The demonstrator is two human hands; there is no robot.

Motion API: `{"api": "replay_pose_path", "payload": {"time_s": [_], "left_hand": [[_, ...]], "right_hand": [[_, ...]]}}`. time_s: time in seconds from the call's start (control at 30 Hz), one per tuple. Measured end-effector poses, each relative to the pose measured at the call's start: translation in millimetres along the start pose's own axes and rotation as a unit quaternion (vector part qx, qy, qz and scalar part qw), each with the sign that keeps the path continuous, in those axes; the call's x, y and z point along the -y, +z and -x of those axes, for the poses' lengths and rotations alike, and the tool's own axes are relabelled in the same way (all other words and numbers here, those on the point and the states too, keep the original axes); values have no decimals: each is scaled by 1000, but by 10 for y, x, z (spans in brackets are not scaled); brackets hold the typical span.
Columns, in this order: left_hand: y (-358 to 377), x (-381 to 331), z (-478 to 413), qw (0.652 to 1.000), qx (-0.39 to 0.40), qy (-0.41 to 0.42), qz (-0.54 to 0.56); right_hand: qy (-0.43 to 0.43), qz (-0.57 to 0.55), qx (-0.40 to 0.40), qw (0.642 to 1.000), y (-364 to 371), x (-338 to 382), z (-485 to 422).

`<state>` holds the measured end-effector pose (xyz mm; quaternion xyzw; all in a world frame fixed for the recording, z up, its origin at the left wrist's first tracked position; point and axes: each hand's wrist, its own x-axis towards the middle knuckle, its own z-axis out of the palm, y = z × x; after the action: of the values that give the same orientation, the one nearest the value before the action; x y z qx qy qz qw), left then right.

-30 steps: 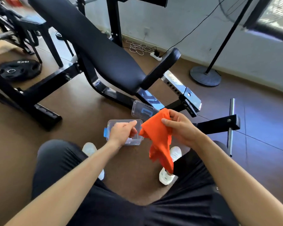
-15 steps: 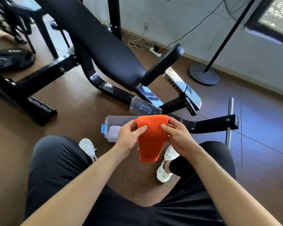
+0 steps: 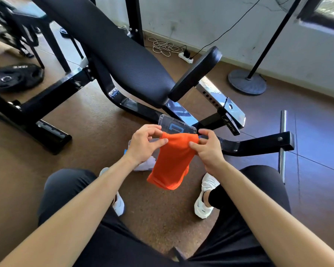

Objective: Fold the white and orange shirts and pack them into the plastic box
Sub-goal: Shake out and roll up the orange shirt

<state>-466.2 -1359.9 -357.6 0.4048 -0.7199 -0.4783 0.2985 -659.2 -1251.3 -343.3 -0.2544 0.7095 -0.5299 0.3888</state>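
1. While your left hand [image 3: 143, 145] pinches the top left corner of the small orange mesh shirt [image 3: 173, 160], its fingers [image 3: 161, 142] are closed on the cloth.
2. You hold the shirt in the air between both hands, its long axis hanging straight down above the floor.
3. Behind it, the clear plastic box [image 3: 145, 166] sits on the floor just below your left hand, which is nearer to it; it is mostly hidden, something pale inside it.
4. Your right hand [image 3: 208, 149] grips the top right corner, thumb and fingers closed.
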Motion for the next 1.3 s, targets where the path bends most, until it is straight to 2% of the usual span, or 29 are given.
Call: {"api": "replay_pose_path", "payload": {"time_s": [0.07, 0.17, 0.37, 0.5, 0.53, 0.6, 0.67, 0.8, 0.9, 0.97, 1.03, 1.3], "left_hand": [[15, 44, -7, 999, 28, -1, 28], [79, 148, 41, 995, 31, -29, 91], [135, 299, 127, 993, 46, -13, 112], [160, 288, 134, 991, 54, -1, 126], [158, 273, 136, 989, 55, 2, 135], [139, 259, 131, 986, 61, 12, 156], [94, 233, 125, 981, 55, 9, 187], [-7, 255, 112, 972, 47, -3, 228], [-75, 279, 134, 966, 129, -21, 222], [-54, 270, 155, 967, 185, -19, 175], [4, 241, 176, 968, 210, -14, 137], [93, 205, 153, 969, 227, 13, 97]], "right_hand": [[-54, 67, 49, 995, -61, 20, -34], [-115, 236, 118, 958, -128, 51, -78], [-187, 460, 125, 859, -45, 85, -99], [-212, 546, 131, 799, 31, 113, -107], [-217, 524, 160, 808, 58, 139, -88], [-191, 419, 229, 858, 128, 202, -23], [-192, 360, 238, 881, 192, 192, 16], [-237, 308, 205, 898, 278, 153, 103], [-252, 268, 227, 902, 292, 305, 213], [-257, 260, 249, 897, 262, 460, 267], [-263, 256, 254, 895, 193, 626, 309], [-260, 240, 162, 921, -245, 1031, 359]]}}
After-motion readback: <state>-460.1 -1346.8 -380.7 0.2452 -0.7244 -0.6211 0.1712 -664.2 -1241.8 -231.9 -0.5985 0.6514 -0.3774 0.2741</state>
